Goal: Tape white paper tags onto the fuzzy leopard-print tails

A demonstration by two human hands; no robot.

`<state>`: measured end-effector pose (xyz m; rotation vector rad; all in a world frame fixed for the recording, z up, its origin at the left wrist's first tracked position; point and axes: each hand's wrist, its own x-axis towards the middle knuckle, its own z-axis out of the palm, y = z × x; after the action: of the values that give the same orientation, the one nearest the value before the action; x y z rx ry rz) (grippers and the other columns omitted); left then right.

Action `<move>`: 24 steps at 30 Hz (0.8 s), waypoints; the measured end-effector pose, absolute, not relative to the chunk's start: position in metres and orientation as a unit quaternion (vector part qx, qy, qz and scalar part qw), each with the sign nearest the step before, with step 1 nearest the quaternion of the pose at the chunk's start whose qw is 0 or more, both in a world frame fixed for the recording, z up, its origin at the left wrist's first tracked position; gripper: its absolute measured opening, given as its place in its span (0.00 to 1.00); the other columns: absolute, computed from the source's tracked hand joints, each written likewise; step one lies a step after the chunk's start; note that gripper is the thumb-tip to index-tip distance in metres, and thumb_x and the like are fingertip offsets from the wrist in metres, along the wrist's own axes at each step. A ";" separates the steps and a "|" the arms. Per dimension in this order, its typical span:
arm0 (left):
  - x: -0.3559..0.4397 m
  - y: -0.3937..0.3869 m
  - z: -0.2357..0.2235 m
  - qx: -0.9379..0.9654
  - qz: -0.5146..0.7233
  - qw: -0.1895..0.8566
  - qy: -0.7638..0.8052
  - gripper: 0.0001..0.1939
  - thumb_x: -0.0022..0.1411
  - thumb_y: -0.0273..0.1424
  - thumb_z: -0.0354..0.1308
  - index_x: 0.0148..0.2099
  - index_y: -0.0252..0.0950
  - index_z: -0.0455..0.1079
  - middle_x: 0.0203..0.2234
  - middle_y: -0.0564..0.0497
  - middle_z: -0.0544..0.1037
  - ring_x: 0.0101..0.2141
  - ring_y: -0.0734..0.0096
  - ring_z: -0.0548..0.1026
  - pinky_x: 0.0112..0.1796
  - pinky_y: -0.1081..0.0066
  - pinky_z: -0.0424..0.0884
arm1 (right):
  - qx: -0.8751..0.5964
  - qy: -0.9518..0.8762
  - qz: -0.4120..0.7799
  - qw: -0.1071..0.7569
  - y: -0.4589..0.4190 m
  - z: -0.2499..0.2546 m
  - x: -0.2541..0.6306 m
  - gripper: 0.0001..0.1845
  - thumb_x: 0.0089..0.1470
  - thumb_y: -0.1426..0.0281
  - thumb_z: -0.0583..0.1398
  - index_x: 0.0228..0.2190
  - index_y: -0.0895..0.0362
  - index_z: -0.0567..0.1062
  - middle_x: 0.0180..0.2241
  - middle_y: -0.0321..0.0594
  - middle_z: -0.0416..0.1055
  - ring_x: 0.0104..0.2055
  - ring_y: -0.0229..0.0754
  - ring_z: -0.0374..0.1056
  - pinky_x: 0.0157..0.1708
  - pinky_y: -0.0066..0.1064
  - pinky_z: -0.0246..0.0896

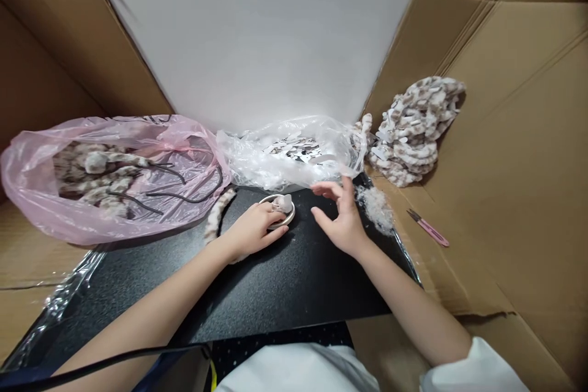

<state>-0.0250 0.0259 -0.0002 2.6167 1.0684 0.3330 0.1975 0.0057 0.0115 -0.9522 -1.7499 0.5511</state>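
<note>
My left hand [252,229] is closed over a small white piece of plush [282,203], which sits at a white round ring or shallow dish [290,218] on the black table. The fingers partly cover both. My right hand [342,220] is raised to the right of the ring, its fingers apart and nothing in them. Just beyond it lies a clear plastic bag [257,165] with many flat white and dark cut pieces [298,149] inside. A spotted plush strip [218,214] lies left of my left hand.
At the left, a pink plastic bag [179,223] holds spotted plush pieces [113,171] with dark cords. A plush heap [413,128] leans on cardboard at the right. Pink-handled thread snips [429,229] lie beside the table, near white fluff [376,208]. Cardboard walls [514,153] flank the table.
</note>
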 end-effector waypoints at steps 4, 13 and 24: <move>-0.026 0.029 -0.003 0.894 0.179 0.157 0.379 0.15 0.66 0.36 0.49 0.49 0.36 0.71 0.45 0.41 0.75 0.46 0.57 0.70 0.47 0.60 0.65 | -0.378 -0.733 0.240 0.513 0.006 -0.008 0.178 0.49 0.52 0.78 0.59 0.64 0.48 0.36 0.42 0.40 0.73 0.43 0.42 0.70 0.48 0.43 0.66; -0.020 0.005 0.018 0.837 0.201 0.421 0.286 0.23 0.64 0.35 0.52 0.18 0.35 0.61 0.13 0.56 0.59 0.20 0.75 0.59 0.25 0.72 0.55 | -0.356 -0.616 0.401 0.577 -0.004 -0.014 0.167 0.52 0.51 0.72 0.64 0.63 0.46 0.35 0.40 0.39 0.72 0.35 0.38 0.72 0.40 0.37 0.70; -0.025 0.003 0.005 0.680 0.208 0.645 0.280 0.31 0.57 0.51 0.56 0.13 0.36 0.57 0.08 0.56 0.54 0.15 0.78 0.51 0.21 0.68 0.45 | -0.350 -0.671 0.340 0.558 -0.011 -0.010 0.176 0.53 0.49 0.70 0.65 0.64 0.47 0.37 0.51 0.47 0.68 0.48 0.44 0.70 0.53 0.46 0.63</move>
<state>-0.0250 0.0029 0.0046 1.5485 0.6369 0.4746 0.1759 -0.0106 -0.0095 -0.8256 -1.5836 0.8017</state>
